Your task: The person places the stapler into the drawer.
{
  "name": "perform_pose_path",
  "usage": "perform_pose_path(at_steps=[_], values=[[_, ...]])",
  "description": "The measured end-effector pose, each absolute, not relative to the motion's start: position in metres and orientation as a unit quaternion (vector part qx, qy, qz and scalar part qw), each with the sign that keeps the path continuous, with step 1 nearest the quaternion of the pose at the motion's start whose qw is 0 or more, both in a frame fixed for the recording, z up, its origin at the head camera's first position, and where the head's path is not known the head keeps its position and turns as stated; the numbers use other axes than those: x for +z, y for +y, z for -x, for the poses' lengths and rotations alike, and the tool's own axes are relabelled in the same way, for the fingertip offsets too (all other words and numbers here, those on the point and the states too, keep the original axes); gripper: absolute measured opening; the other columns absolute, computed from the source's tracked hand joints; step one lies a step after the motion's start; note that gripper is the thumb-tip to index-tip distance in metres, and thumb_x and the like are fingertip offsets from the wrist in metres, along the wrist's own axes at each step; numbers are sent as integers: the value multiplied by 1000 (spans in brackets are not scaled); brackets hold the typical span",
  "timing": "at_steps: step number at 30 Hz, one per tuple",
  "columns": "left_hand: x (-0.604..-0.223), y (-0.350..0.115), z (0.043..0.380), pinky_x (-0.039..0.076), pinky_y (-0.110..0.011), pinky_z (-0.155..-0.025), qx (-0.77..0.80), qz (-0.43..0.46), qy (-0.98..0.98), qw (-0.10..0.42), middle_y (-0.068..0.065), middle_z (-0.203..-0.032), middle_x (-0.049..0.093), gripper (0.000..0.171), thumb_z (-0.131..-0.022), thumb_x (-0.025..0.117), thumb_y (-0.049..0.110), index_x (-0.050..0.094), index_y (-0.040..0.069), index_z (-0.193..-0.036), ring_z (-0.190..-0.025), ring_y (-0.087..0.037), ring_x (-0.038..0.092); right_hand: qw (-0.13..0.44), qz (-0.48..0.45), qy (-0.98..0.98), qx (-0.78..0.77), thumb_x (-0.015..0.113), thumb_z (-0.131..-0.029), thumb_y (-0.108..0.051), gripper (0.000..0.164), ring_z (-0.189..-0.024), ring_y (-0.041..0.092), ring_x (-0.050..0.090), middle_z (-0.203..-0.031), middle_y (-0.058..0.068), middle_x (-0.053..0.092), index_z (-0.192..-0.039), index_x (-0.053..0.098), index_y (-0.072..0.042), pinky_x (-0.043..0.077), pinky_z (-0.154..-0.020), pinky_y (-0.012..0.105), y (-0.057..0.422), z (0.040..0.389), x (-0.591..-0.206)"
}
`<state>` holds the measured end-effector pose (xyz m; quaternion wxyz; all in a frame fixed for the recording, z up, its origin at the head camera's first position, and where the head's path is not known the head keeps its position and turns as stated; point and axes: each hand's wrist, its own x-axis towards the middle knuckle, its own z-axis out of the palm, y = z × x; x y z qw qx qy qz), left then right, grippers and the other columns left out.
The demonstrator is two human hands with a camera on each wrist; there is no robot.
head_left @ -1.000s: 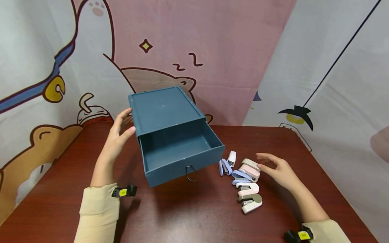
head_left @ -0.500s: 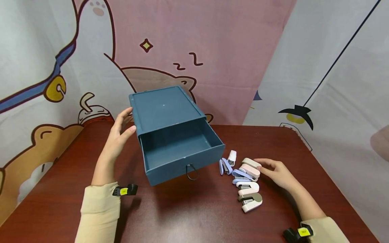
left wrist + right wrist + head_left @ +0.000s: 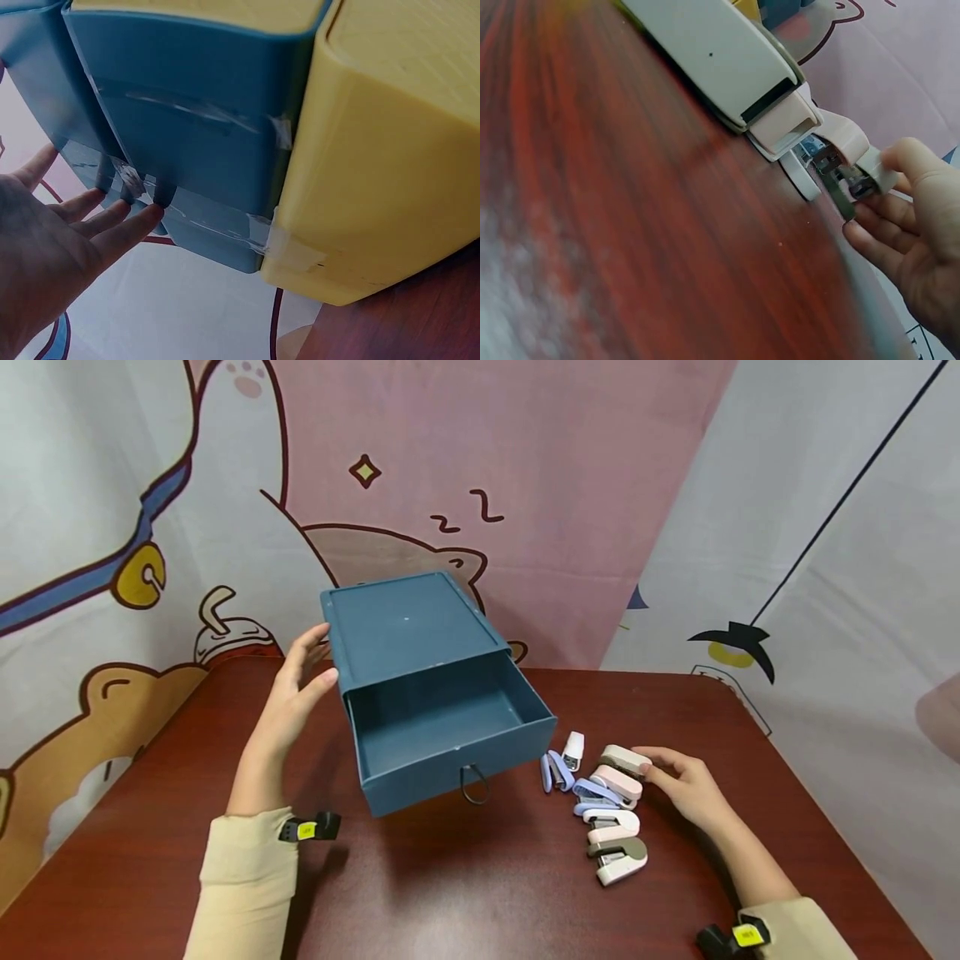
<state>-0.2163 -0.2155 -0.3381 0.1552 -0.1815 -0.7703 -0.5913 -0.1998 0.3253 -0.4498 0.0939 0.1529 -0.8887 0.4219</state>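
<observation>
A blue drawer box (image 3: 416,631) stands on the table with its drawer (image 3: 450,714) pulled out, nothing inside it and a loop handle (image 3: 474,785) on its front. My left hand (image 3: 281,714) is at the box's left side; in the left wrist view its spread, straight fingers (image 3: 124,225) reach the taped blue wall (image 3: 187,112). My right hand (image 3: 693,789) pinches a cream and dark green stapler (image 3: 626,760) at the far end of a row, thumb above and fingers below. It is tipped up a little beside a pink stapler (image 3: 618,783).
Nearer in the row lie a lavender stapler (image 3: 596,797), a white one (image 3: 613,823) and a grey-green and white one (image 3: 621,860). Another lavender stapler (image 3: 557,772) and a small white one (image 3: 573,750) lie by the drawer. A yellow unit (image 3: 382,165) is taped beside the blue ones.
My right hand has moved in to the cream stapler, closed finger and thumb on it and raised it slightly. The left hand and the box have stayed put.
</observation>
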Motion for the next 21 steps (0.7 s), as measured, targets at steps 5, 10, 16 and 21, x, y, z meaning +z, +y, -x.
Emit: perform_pose_path(at_steps=[5, 10, 16, 21], values=[[-337, -216, 216, 23, -59, -104, -590, 183, -772, 153, -14, -148, 33, 63, -94, 53, 21, 27, 14, -151, -136, -30, 28, 123, -144, -875, 445, 61, -93, -4, 27, -81, 7, 59, -99, 15, 67, -119, 64, 2, 45, -69, 16, 322, 198, -444], [-338, -217, 216, 23, -59, -104, -589, 183, -772, 154, -14, -147, 33, 63, -94, 53, 20, 27, 14, -151, -136, -30, 28, 134, -141, -874, 445, 61, -93, -7, 25, -79, 7, 60, -94, 10, 67, -118, 65, 0, 46, -67, 18, 314, 196, -432], [-338, -217, 216, 23, -59, -104, -591, 185, -770, 153, -14, -146, 34, 63, -94, 53, 19, 27, 14, -151, -136, -30, 28, 153, -146, -863, 459, 62, -93, -7, 25, -77, 12, 63, -89, 7, 68, -117, 66, -1, 48, -66, 21, 298, 194, -413], [-338, -217, 216, 24, -57, -103, -591, 184, -770, 155, -14, -145, 36, 63, -94, 53, 20, 28, 14, -151, -135, -29, 30, 155, -150, -853, 476, 62, -92, -5, 26, -79, 9, 63, -91, 0, 68, -117, 65, 0, 49, -67, 20, 286, 187, -396]])
